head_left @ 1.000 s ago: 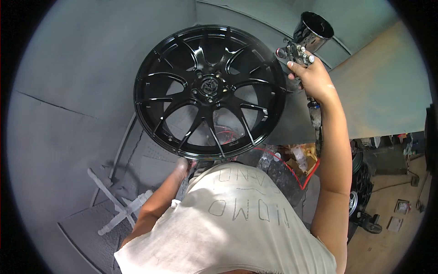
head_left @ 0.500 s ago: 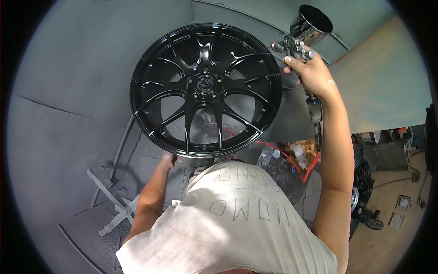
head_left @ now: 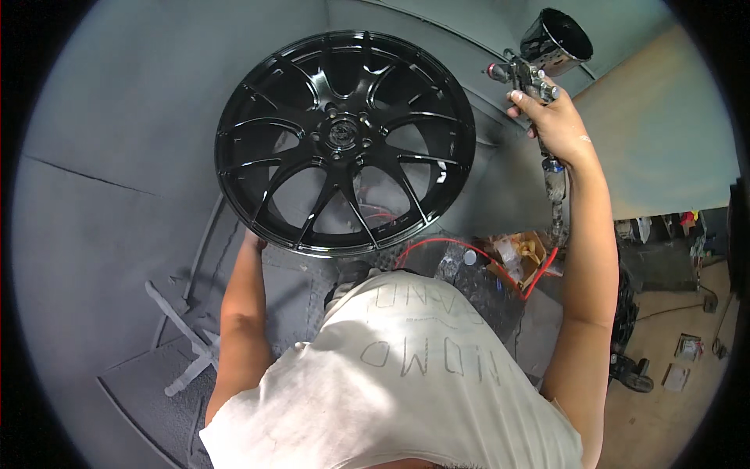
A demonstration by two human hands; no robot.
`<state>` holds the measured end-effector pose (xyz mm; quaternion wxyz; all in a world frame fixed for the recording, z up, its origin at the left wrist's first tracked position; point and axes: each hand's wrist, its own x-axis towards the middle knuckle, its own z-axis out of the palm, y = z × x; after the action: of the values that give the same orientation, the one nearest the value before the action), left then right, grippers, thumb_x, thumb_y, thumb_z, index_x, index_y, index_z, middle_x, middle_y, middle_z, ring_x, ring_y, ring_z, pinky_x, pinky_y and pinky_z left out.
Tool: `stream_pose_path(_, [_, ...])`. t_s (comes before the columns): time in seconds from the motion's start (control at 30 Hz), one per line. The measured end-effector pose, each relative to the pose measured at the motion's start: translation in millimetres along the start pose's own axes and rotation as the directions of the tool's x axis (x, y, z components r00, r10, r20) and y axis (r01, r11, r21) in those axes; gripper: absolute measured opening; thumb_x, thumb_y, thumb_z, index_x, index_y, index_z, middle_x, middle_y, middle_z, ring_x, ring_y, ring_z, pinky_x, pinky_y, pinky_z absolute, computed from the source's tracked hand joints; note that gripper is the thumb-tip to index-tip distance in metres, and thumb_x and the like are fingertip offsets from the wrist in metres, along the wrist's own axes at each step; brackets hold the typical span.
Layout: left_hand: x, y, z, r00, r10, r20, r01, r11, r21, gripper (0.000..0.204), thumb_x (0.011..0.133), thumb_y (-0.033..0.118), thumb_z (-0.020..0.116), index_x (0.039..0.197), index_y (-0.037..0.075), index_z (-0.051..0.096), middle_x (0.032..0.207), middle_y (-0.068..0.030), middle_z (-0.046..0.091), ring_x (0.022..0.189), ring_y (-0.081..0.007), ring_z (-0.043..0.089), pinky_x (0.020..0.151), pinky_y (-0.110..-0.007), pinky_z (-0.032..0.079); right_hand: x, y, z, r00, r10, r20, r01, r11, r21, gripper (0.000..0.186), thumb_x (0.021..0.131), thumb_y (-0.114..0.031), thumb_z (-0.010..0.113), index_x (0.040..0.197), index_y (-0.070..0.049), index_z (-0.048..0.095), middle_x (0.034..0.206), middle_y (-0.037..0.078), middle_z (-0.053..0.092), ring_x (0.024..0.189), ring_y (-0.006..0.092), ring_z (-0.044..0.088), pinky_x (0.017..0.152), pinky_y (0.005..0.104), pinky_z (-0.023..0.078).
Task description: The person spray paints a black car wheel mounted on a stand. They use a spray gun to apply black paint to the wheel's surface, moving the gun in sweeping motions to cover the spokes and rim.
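Observation:
A glossy black spoked car wheel (head_left: 341,134) faces up in front of me, with a recessed centre hub and several bolt holes. My right hand (head_left: 556,125) is closed round the handle of a spray gun (head_left: 522,74), off the wheel's upper right edge. A paint-smeared dark cup (head_left: 539,53) tops the gun, whose nozzle points left over the wheel's side. Below the handle hangs a metal fitting (head_left: 555,184). At the wheel's lower left edge is my left hand (head_left: 255,240); its fingers are hidden under the rim.
Grey walls (head_left: 117,141) curve round the left and back. A tape-wrapped cross-shaped stand (head_left: 183,336) is at the lower left. A red hose (head_left: 437,241) runs near an open cardboard box (head_left: 531,248) right of my legs. Clutter lines the far right beside a tan floor (head_left: 664,406).
The wheel has turned, its spokes now lying at different angles. My left hand has moved left along the rim. My right hand and the spray gun have shifted slightly right.

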<state>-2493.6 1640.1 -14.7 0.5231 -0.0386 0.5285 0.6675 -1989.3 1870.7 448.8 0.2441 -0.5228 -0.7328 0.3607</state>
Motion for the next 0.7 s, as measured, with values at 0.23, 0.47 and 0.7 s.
stream_pose_path(0.23, [-71.4, -59.9, 9.6, 0.989, 0.068, -0.134, -0.038, 0.976, 0.216, 0.033, 0.101, 0.027, 0.05, 0.124, 0.005, 0.061, 0.112, -0.0076, 0.067, 0.101, -0.0205, 0.064, 0.091, -0.037, 0.052, -35.9, 33.9, -20.2, 0.995, 0.091, -0.035, -0.093, 0.994, -0.065, 0.02, 0.095, -0.02, 0.066, 0.111, -0.008, 0.064, 0.07, -0.003, 0.059, 0.057, 0.0061, 0.052, 0.046, 0.0243, 0.039])
stream_pose_path(0.47, [-165.9, -180.7, 103.9, 0.972, -0.068, -0.225, 0.079, 0.996, 0.041, 0.021, 0.103, 0.028, 0.046, 0.093, 0.016, 0.06, 0.074, 0.0009, 0.062, 0.062, -0.012, 0.057, 0.056, -0.025, 0.047, -94.8, 42.9, -27.3, 0.984, 0.173, 0.046, -0.171, 0.984, -0.043, 0.015, 0.094, -0.014, 0.066, 0.106, -0.005, 0.064, 0.069, 0.001, 0.061, 0.06, 0.0067, 0.054, 0.05, 0.0258, 0.041])
stream_pose_path(0.7, [-196.7, -232.9, 202.1, 0.759, -0.505, 0.411, 0.114, 0.724, 0.68, 0.026, 0.096, 0.005, 0.059, 0.122, 0.0, 0.063, 0.105, -0.0139, 0.071, 0.088, -0.0183, 0.067, 0.079, -0.03, 0.055, -120.4, 51.3, -27.5, 0.98, 0.15, 0.134, -0.158, 0.986, 0.051, 0.015, 0.092, -0.012, 0.067, 0.104, -0.003, 0.064, 0.071, 0.001, 0.063, 0.064, 0.0079, 0.056, 0.055, 0.0262, 0.043])
